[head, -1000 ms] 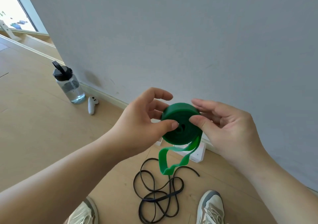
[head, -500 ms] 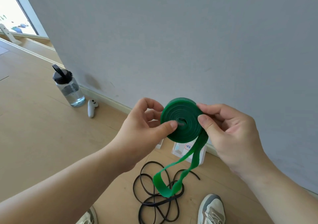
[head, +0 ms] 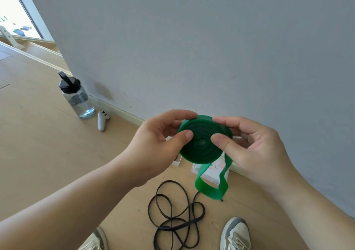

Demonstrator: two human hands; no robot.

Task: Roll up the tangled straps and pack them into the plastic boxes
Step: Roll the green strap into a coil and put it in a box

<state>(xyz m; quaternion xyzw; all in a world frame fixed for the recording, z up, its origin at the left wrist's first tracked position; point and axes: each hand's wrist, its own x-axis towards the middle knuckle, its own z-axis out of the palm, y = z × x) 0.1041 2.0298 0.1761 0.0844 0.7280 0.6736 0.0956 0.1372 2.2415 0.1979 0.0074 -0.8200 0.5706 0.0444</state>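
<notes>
Holding a coiled green strap [head: 199,153] up in front of the chest, both hands grip it from opposite sides. The left hand [head: 159,140] has its thumb pressed on the flat face of the coil and its fingers curled round the back edge. The right hand [head: 249,144] pinches the other side the same way, thumb on the face near the centre and fingers bent behind the rim. The coil is tightly wound, with its flat face turned toward the camera. A loose tail drops from its lower right side and hangs in an open loop above the floor [head: 48,144].

Below the hands, a thin black strap [head: 172,221] lies in tangled loops on the floor, between two grey and white shoes [head: 236,234] at the bottom edge of the view. A clear plastic box [head: 209,173] sits by the baseboard [head: 119,111] at the floor's edge, partly hidden behind the hanging green loop; what it contains cannot be made out. A pale corner of something else shows just under the left hand.

Further left along the same edge of the floor, a clear water bottle [head: 76,98] with a black lid stands upright. A white controller [head: 102,120] lies just beside it. A plain grey wall [head: 192,38] rises behind everything.
</notes>
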